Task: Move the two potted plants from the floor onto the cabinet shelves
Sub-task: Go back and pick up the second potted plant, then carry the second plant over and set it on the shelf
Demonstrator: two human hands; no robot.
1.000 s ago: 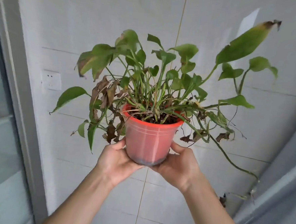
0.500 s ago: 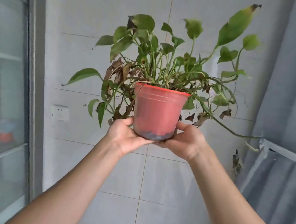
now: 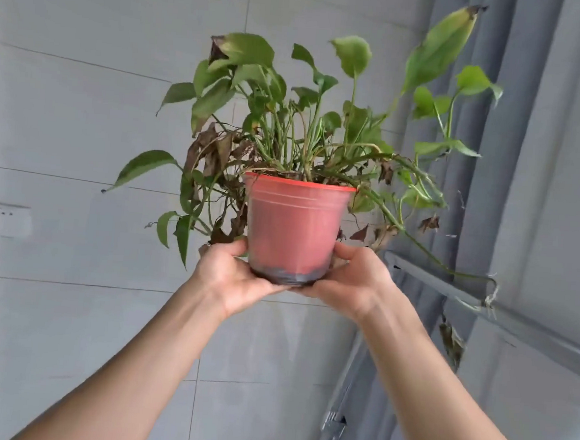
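A red plastic pot (image 3: 293, 227) with a leafy green plant (image 3: 309, 118), some leaves brown and dry, is held up in front of me at about head height. My left hand (image 3: 233, 277) cups the pot's base from the left, thumb on the wall. My right hand (image 3: 356, 283) cups it from the right, thumb against the side. A long trailing stem (image 3: 450, 265) hangs out to the right over the grey cabinet's shelf edge (image 3: 448, 289). The second potted plant is out of view.
A grey tiled wall (image 3: 83, 119) fills the left and middle, with a wall socket (image 3: 7, 220) at the left. The grey metal cabinet (image 3: 559, 170) stands at the right, its upright and a hinge (image 3: 334, 420) low down.
The view has swung right, bringing the cabinet further into frame and the glass door out of it. Both hands keep the same hold and the pot sits a little right of where it was.
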